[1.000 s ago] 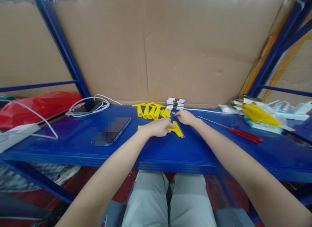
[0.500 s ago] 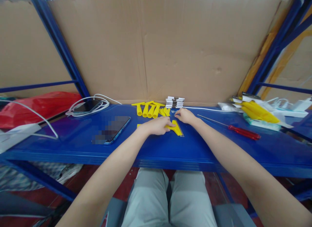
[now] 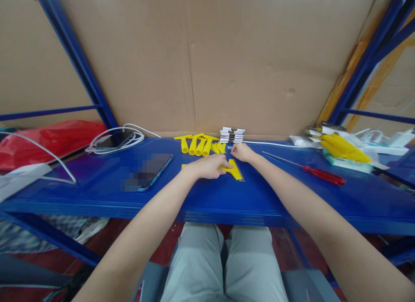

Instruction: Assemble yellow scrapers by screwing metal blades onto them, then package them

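My left hand (image 3: pixel 211 166) is wrapped round the neck of a yellow squeegee-like scraper (image 3: pixel 234 171), which lies on the blue tabletop. The scraper's head, with a clear blade along its edge, points right; most of its handle is under the hand. Farther back, my right hand (image 3: pixel 242 152) has its fingers pinched together low over the table, beside some tiny pale pieces (image 3: pixel 229 148). Whatever sits in that pinch is too small to make out. Several yellow handles (image 3: pixel 195 145) stand behind my left hand, with smaller yellow parts (image 3: pixel 221 148) at their right.
A stack of black-and-white pieces (image 3: pixel 232 135) stands by the cardboard wall (image 3: pixel 227 68). To the right lies a red-handled screwdriver (image 3: pixel 324 175), with bagged yellow items (image 3: pixel 345 148) beyond it. Leftward are a phone (image 3: pixel 157 172), a coiled white cable (image 3: pixel 136 139) and a red bag (image 3: pixel 52 139).
My right hand has shifted slightly, and its fingers have curled in more tightly. The left hand and the scraper stay in place.
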Tool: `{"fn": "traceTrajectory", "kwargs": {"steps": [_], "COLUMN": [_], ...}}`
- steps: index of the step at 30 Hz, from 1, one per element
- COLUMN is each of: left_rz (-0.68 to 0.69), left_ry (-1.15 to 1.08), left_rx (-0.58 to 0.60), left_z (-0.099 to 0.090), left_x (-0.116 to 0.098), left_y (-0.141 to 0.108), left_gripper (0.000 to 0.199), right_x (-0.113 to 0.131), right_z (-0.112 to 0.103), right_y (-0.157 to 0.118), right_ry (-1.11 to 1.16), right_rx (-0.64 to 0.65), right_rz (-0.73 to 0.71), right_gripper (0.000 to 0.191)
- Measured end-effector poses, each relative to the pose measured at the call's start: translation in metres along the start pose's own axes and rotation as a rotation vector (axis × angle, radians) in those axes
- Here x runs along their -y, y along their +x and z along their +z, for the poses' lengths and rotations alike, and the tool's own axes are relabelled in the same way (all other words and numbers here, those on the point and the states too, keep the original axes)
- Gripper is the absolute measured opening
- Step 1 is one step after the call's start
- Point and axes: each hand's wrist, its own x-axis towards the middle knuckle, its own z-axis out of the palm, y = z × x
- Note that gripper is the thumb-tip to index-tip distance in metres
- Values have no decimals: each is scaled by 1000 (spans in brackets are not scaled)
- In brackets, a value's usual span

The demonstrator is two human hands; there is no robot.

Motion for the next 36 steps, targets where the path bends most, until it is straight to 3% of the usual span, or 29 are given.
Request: {"fn": "traceTrajectory", "kwargs": {"steps": [5, 9, 13, 18, 23, 36], "left_rz": [-3, -3, 10, 43, 58, 91], "left_ry": [-14, -11, 22, 35, 32, 66], "left_rx": [-3, -2, -49, -116, -106, -93], "left_z": [0, 0, -1, -3, -6, -3], "left_x": [0, -1, -4, -11, -17, -19], "left_y": [0, -1, -2, -3, -3, -3], "left_gripper": [36, 36, 36, 38, 38, 37], "right_x": [2, 6, 7, -3, -16, -20], "right_z": [-5, -14, -39, -65, -59, -53], "right_y": [-2, -6, -16, -37, -47, -52], "right_ry": [29, 59, 257, 521, 561, 672], "right_rx": [109, 90, 46, 264, 329, 273], "right_rz": [3, 13, -67, -179, -248, -243], "right_gripper": [16, 12, 13, 14, 21, 32]}}
